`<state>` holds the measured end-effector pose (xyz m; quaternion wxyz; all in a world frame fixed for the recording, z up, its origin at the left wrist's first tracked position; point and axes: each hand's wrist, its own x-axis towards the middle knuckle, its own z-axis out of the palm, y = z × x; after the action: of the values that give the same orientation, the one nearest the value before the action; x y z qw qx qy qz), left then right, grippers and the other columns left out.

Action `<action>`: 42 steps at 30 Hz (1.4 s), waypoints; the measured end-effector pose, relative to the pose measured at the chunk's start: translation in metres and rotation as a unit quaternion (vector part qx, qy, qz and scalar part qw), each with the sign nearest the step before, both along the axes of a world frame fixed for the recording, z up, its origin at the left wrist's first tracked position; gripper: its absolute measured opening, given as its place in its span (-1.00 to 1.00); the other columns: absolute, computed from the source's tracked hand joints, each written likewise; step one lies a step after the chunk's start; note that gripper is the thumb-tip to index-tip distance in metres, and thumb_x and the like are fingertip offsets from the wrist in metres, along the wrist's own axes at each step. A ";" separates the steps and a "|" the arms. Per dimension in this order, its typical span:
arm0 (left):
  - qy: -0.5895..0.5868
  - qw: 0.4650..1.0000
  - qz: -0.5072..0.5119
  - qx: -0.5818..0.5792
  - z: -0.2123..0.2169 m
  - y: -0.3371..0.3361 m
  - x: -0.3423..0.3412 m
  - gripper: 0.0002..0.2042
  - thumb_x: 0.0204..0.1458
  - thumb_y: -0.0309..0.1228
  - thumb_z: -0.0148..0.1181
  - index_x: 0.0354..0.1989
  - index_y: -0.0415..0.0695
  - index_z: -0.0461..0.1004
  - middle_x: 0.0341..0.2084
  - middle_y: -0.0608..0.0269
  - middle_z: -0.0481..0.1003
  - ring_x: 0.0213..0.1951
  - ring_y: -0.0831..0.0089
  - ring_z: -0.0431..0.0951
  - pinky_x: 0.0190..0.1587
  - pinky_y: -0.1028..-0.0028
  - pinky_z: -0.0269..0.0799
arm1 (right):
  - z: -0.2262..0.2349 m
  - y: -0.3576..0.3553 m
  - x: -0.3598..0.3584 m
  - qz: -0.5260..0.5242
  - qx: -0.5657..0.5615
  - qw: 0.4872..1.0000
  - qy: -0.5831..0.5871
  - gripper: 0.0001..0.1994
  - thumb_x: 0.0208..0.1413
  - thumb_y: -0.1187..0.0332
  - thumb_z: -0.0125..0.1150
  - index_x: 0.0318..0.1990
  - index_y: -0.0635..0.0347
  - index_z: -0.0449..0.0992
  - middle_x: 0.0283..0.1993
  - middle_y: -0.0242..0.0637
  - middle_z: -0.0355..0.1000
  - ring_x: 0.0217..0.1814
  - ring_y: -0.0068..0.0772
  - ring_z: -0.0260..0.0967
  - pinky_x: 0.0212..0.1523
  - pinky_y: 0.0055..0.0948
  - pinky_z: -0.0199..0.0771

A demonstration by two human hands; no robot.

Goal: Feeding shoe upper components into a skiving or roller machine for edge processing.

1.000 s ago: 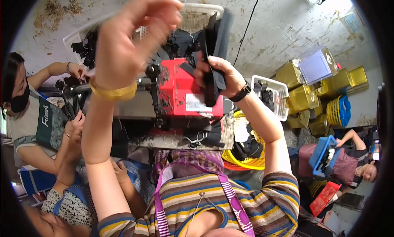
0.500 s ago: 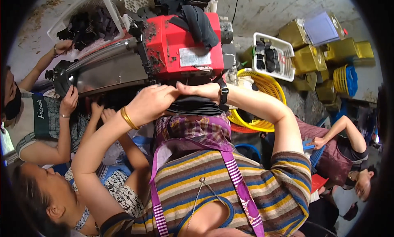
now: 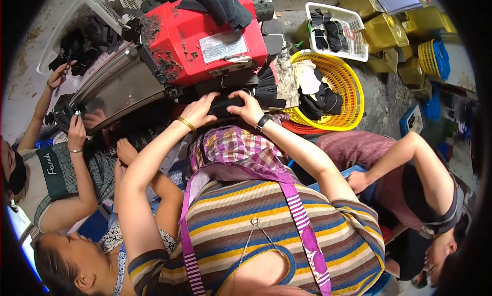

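A stack of flat, dark, fabric-like pieces (image 3: 224,106) lies between my hands, just in front of the red machine. My left hand (image 3: 200,112) grips its left end, fingers over the top. My right hand (image 3: 249,110) holds the right end between thumb and curled fingers. The red machine (image 3: 189,44) stands directly beyond, with dark cloth (image 3: 220,6) draped on top. Under its front edge is a black roll-like part (image 3: 230,83). Another bunch of black strips (image 3: 266,86) rests just right of my right hand. What the lower fingers touch is hidden.
At right stand a yellow basket (image 3: 353,98) holding black and white pieces and a white crate (image 3: 363,39). Metal cans (image 3: 384,32) stand behind. Co-workers' arms (image 3: 77,191) are close on the left; another person's arm (image 3: 410,152) is at right.
My hands have carried the black stack from near my lap up to the machine's front edge, and they are now further apart. The person at right has come closer.
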<state>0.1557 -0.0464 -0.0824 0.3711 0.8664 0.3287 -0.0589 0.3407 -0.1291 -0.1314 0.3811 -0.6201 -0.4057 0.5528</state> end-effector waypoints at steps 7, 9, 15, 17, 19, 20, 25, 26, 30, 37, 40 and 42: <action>0.005 0.963 0.014 0.270 -0.028 -0.029 0.003 -0.47 -0.35 -0.29 0.29 -0.12 -0.12 0.29 -0.21 0.20 0.32 -0.12 0.28 0.30 -0.12 0.29 0.19 | 0.008 0.006 -0.008 -0.023 0.025 0.994 -0.106 -0.56 -0.28 0.39 0.32 -0.16 0.22 0.34 -0.26 -0.01 0.41 -0.22 -0.06 0.39 -0.18 -0.33 0.38; -0.009 0.965 0.048 0.256 -0.041 -0.031 0.002 -0.50 -0.34 -0.33 0.28 -0.14 -0.12 0.29 -0.24 0.20 0.33 -0.13 0.26 0.31 -0.14 0.30 0.19 | -0.002 0.006 -0.007 0.012 0.089 0.985 -0.148 -0.50 -0.27 0.36 0.32 -0.11 0.24 0.30 -0.17 0.02 0.35 -0.17 -0.03 0.36 -0.16 -0.31 0.37; -0.042 0.969 0.075 0.230 -0.048 -0.033 -0.002 -0.60 -0.34 -0.39 0.28 -0.25 -0.11 0.32 -0.33 0.20 0.34 -0.19 0.25 0.31 -0.17 0.30 0.19 | 0.074 0.013 0.026 0.154 0.092 0.887 -0.425 -0.62 -0.17 0.27 0.22 -0.17 0.23 0.33 -0.18 -0.03 0.29 -0.21 -0.04 0.30 -0.24 -0.23 0.38; -0.066 0.976 0.086 0.190 -0.048 -0.030 -0.001 -0.60 -0.36 -0.42 0.29 -0.27 -0.09 0.32 -0.38 0.22 0.35 -0.22 0.25 0.32 -0.17 0.33 0.19 | 0.080 0.021 0.030 0.166 0.102 0.903 -0.382 -0.68 -0.16 0.31 0.21 -0.22 0.22 0.35 -0.18 -0.08 0.29 -0.19 -0.07 0.29 -0.26 -0.26 0.38; -0.078 0.982 0.082 0.151 -0.045 -0.026 -0.007 -0.63 -0.37 -0.47 0.28 -0.30 -0.11 0.32 -0.42 0.20 0.35 -0.24 0.21 0.35 -0.21 0.32 0.25 | 0.092 0.027 0.032 0.197 0.104 0.900 -0.374 -0.67 -0.15 0.31 0.20 -0.20 0.22 0.36 -0.19 -0.11 0.29 -0.14 -0.09 0.26 -0.21 -0.29 0.34; -0.086 0.988 0.052 0.121 -0.043 -0.024 -0.010 -0.64 -0.37 -0.48 0.28 -0.32 -0.13 0.32 -0.43 0.17 0.34 -0.26 0.18 0.37 -0.23 0.30 0.28 | 0.099 0.031 0.032 0.228 0.161 0.895 -0.349 -0.62 -0.16 0.28 0.23 -0.16 0.22 0.35 -0.21 -0.12 0.30 -0.14 -0.10 0.26 -0.20 -0.29 0.33; -0.092 0.995 0.025 -0.038 0.046 -0.009 -0.010 -0.62 -0.27 -0.29 0.26 -0.30 -0.26 0.38 -0.44 -0.04 0.43 -0.31 0.05 0.44 -0.27 0.25 0.35 | 0.141 0.059 0.012 0.436 0.217 0.829 -0.275 -0.42 -0.22 0.18 0.30 -0.01 0.19 0.27 -0.16 -0.10 0.35 -0.14 -0.07 0.32 -0.16 -0.32 0.35; -0.089 0.992 0.047 -0.077 0.073 -0.002 -0.011 -0.58 -0.26 -0.23 0.25 -0.29 -0.29 0.38 -0.44 -0.08 0.44 -0.29 0.04 0.44 -0.26 0.25 0.35 | 0.150 0.067 0.009 0.457 0.158 0.852 -0.200 -0.45 -0.21 0.25 0.29 -0.01 0.18 0.28 -0.25 -0.08 0.41 -0.25 -0.09 0.40 -0.27 -0.30 0.39; -0.180 0.950 0.194 -0.164 0.132 0.002 -0.047 -0.59 -0.18 -0.25 0.21 -0.24 -0.34 0.39 -0.38 -0.13 0.43 -0.27 0.06 0.46 -0.26 0.33 0.34 | 0.223 0.120 -0.017 0.516 0.028 0.844 -0.143 -0.67 -0.12 0.37 0.21 -0.14 0.21 0.38 -0.50 -0.17 0.45 -0.59 -0.26 0.42 -0.44 -0.39 0.41; -0.283 0.726 0.563 -0.273 0.110 -0.003 -0.150 -0.82 -0.08 -0.51 0.16 -0.29 -0.29 0.38 -0.48 0.31 0.43 -0.46 0.62 0.38 -0.42 0.58 0.31 | 0.237 0.209 -0.167 0.265 0.425 0.798 -0.335 -0.49 0.02 -0.03 0.00 -0.11 0.30 0.34 -0.14 -0.07 0.37 -0.07 -0.15 0.33 -0.17 -0.34 0.37; -0.355 0.708 0.567 -0.227 0.084 0.007 -0.144 -0.72 -0.03 -0.45 0.16 -0.16 -0.26 0.29 -0.39 0.30 0.42 -0.43 0.62 0.39 -0.38 0.61 0.33 | 0.156 0.252 -0.222 0.110 0.498 0.691 -0.512 -0.34 -0.01 -0.22 -0.17 -0.23 0.34 0.38 -0.27 -0.08 0.42 -0.22 -0.19 0.41 -0.28 -0.35 0.41; -0.354 0.732 0.539 -0.219 0.075 0.007 -0.146 -0.74 -0.01 -0.45 0.13 -0.16 -0.28 0.30 -0.34 0.30 0.42 -0.29 0.60 0.39 -0.22 0.60 0.32 | 0.143 0.261 -0.234 0.211 0.316 0.734 -0.564 -0.28 -0.05 -0.32 -0.26 -0.37 0.33 0.41 -0.43 -0.14 0.44 -0.40 -0.24 0.44 -0.42 -0.37 0.42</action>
<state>0.0095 -0.0398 -0.0076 0.6099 0.3961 0.5637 0.3917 0.1071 0.1318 0.0118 0.1299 -0.5606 -0.8178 0.0085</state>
